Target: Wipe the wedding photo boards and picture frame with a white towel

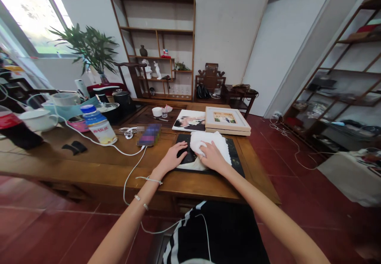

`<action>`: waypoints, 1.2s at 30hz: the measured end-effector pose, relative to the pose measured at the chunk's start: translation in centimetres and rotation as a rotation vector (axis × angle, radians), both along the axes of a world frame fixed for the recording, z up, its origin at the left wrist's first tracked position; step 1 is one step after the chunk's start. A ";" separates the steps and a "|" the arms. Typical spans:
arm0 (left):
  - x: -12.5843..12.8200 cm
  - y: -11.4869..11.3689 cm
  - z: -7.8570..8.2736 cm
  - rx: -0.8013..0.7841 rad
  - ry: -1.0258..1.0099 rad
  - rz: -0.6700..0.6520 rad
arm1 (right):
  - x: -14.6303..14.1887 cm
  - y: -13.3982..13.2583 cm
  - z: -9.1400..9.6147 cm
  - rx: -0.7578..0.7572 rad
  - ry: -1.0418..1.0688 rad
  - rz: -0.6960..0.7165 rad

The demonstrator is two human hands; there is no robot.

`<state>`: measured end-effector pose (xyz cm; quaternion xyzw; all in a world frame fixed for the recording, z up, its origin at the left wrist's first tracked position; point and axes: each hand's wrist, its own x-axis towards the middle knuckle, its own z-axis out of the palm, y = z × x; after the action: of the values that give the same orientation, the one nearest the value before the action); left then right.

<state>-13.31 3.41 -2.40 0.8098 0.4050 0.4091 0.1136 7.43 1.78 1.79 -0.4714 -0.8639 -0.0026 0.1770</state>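
A black flat panel [236,159] lies on the wooden table in front of me, near its right end. On top of it is a bunched white fluffy cloth [222,142]. My right hand [212,157] presses down on this cloth, its fingers curled into the folds. A paler, flatter whitish piece [190,165] shows below the cloth at the panel's near edge. My left hand [174,156] rests at the left edge of the panel, fingers apart, holding nothing. What lies under the cloth is hidden.
Beyond the panel lie a framed photo [224,117] and a photo print [187,122]. To the left are a phone [149,134] on a white charging cable [126,153], a blue-capped bottle [99,125], a dark drink bottle [19,133] and a white pot [38,120].
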 end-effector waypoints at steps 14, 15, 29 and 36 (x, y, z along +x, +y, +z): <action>0.0 -0.1 0.1 -0.009 0.004 0.000 | -0.4 0.7 -0.2 0.007 0.013 0.070; 0.0 -0.1 0.2 -0.009 0.008 -0.002 | -0.2 0.0 -0.2 0.010 0.019 0.096; 0.1 -0.2 0.2 -0.003 -0.006 -0.003 | 3.8 0.6 -0.2 0.045 -0.012 -0.092; 0.1 -0.6 0.5 -0.066 -0.060 0.007 | 0.4 0.8 -0.6 0.046 -0.013 -0.064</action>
<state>-13.26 2.85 -1.89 0.7914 0.4175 0.4204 0.1508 7.82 2.62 1.17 -0.4947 -0.8492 -0.0314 0.1821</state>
